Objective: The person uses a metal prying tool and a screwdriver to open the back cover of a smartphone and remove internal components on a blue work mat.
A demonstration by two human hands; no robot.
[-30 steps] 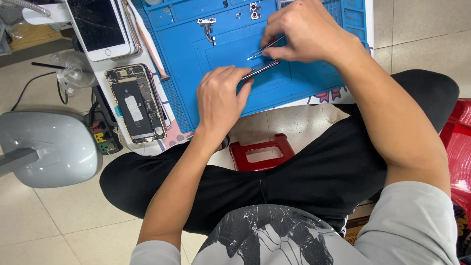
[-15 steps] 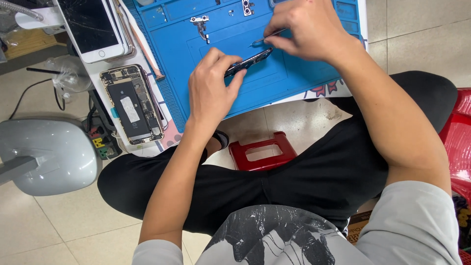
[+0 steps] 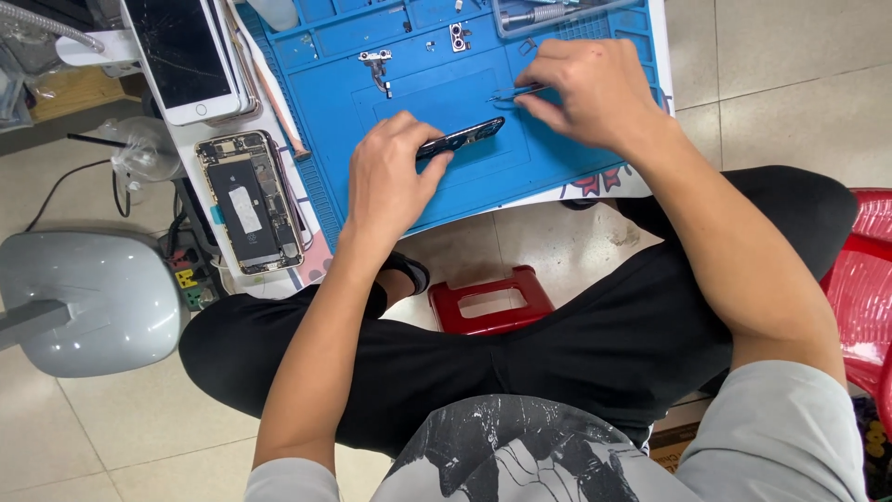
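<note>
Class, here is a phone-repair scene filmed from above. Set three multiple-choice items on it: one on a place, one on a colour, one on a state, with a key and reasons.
1. Where does the opened phone with its insides showing lie?
A. On the floor tiles
B. Left of the blue work mat, below the white phone
C. On the red stool

2. What colour is the small stool between the person's legs?
A. Red
B. Green
C. Yellow

3. What is the left hand doing?
A. Resting flat on the knee
B. Hanging free
C. Gripping one end of a narrow dark phone part on the mat

Key: 1 B, it sits beside the mat's left edge under the white phone. 2 A, its frame is plainly red. 3 C, the fingers close on the part while the right hand holds tweezers.
</note>
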